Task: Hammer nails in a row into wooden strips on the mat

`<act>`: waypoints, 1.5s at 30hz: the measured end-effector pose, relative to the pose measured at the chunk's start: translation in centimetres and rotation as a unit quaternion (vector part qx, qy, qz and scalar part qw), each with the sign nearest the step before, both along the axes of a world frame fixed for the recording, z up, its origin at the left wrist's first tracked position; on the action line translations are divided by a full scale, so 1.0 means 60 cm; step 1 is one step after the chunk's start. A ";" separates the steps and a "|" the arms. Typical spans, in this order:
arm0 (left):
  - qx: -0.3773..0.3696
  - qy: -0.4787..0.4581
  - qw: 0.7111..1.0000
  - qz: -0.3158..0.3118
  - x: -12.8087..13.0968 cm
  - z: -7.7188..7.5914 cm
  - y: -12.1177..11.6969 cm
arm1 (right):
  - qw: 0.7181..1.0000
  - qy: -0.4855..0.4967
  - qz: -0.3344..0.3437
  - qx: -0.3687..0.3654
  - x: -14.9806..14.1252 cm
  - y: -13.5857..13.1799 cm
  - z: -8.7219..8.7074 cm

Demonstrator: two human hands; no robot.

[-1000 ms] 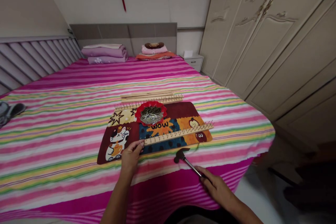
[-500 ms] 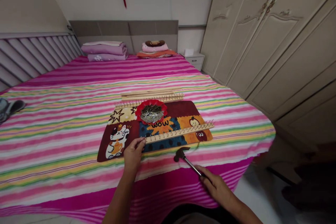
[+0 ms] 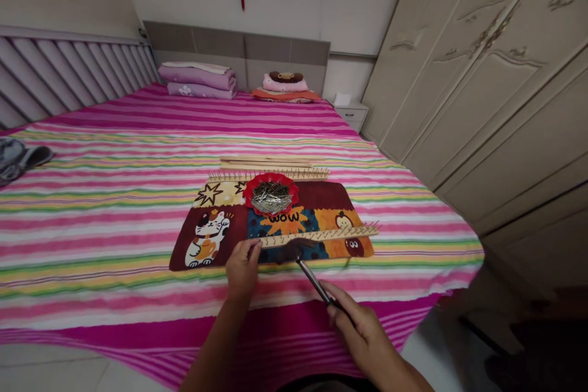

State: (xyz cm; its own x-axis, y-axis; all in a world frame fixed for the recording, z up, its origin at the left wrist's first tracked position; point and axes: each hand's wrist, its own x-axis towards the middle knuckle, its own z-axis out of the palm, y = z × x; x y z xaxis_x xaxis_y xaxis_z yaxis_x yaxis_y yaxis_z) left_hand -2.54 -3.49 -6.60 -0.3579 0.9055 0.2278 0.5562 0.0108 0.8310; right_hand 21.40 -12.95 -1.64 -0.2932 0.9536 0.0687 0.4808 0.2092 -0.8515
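A long wooden strip [image 3: 316, 236] with a row of nails standing along it lies across a patterned mat [image 3: 232, 245]. At its left end, the thumb and fingers of my left hand [image 3: 243, 263] are pinched together; whether a nail is between them is too small to see. My right hand [image 3: 362, 324] is wrapped around the handle of a claw hammer [image 3: 313, 280]. The blurred hammer head is just in front of the strip's left half, to the right of my left fingers. Behind the strip sits a red scalloped bowl [image 3: 294, 195] full of nails [image 3: 272, 197].
Beyond the bowl lie a second nail-studded wooden strip [image 3: 316, 174] and several bare strips [image 3: 266, 161]. All rest on a bed with a striped sheet [image 3: 114, 220]. Folded bedding [image 3: 199, 81] is at the headboard, a dark grey item [image 3: 22, 159] at far left. Wardrobes [image 3: 459, 86] stand right.
My right hand has brought the hammer leftward and up to the strip. My left hand stays at the strip's left end. The camera view has shifted slightly.
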 end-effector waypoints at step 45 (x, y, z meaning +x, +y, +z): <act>-0.134 0.396 0.908 -0.002 -0.015 0.114 0.198 | 0.995 -0.032 -0.010 -0.098 0.092 -0.007 -0.140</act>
State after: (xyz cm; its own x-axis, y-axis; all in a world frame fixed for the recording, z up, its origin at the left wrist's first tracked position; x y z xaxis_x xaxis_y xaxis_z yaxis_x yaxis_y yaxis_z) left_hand -3.47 8.39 0.25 -0.1736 0.9677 0.1830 0.9791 0.1497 0.1375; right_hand 26.90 -13.35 -10.07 -0.2716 0.9527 -0.1365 0.5380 0.0326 -0.8423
